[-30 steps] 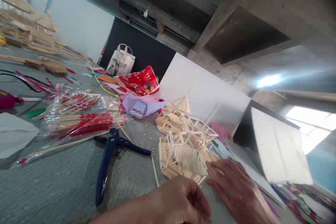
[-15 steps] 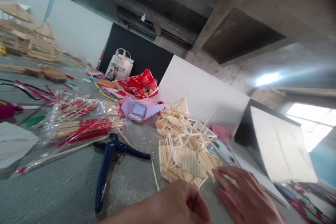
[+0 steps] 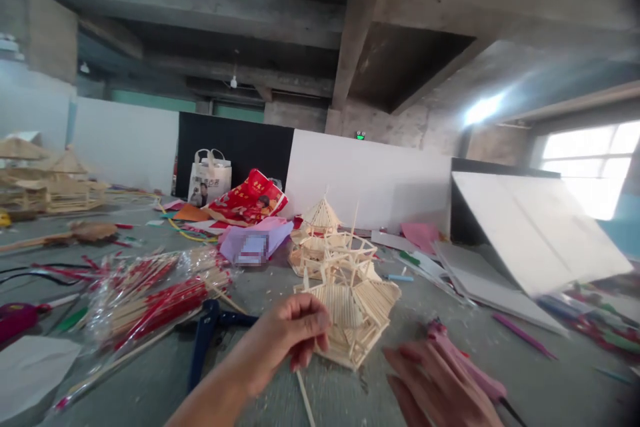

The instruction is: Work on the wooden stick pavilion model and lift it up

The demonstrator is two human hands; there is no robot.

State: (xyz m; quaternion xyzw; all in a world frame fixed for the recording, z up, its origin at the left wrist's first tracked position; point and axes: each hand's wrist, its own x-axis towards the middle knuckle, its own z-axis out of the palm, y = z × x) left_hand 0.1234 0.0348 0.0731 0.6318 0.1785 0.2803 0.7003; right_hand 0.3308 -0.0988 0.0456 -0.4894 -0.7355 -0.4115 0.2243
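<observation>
Left hand: (image 3: 290,337) curled, fingertips pinched at the near-left eave of the stick pagoda model (image 3: 345,297), touching its lower roof edge; whether a loose piece sits in the pinch cannot be told.
Right hand: (image 3: 440,383) open and flat, fingers spread, low over the grey floor (image 3: 530,380) just right of the model's base, not gripping anything; lying against a pink tool (image 3: 463,363) beside the fingers.
Model: standing upright between and just beyond both hands, tilted a little; two tiers of slatted roofs and a lattice frame already assembled, with a small peaked top behind. Judged well along, though bare frame members and one long upright stick poke out unfinished near the top.
Below left hand: single loose stick (image 3: 306,400) lying on the floor, running toward the lower edge.
Left of left hand: blue-handled pliers (image 3: 205,340), then bags of red-tipped sticks (image 3: 160,297), largely unopened stock.
Beyond the model: purple bag (image 3: 255,243), red bag (image 3: 247,197), white tote (image 3: 209,177).
Far right of right hand: white boards (image 3: 535,230) leaning.
Far left: finished stick buildings (image 3: 45,180), well apart.
</observation>
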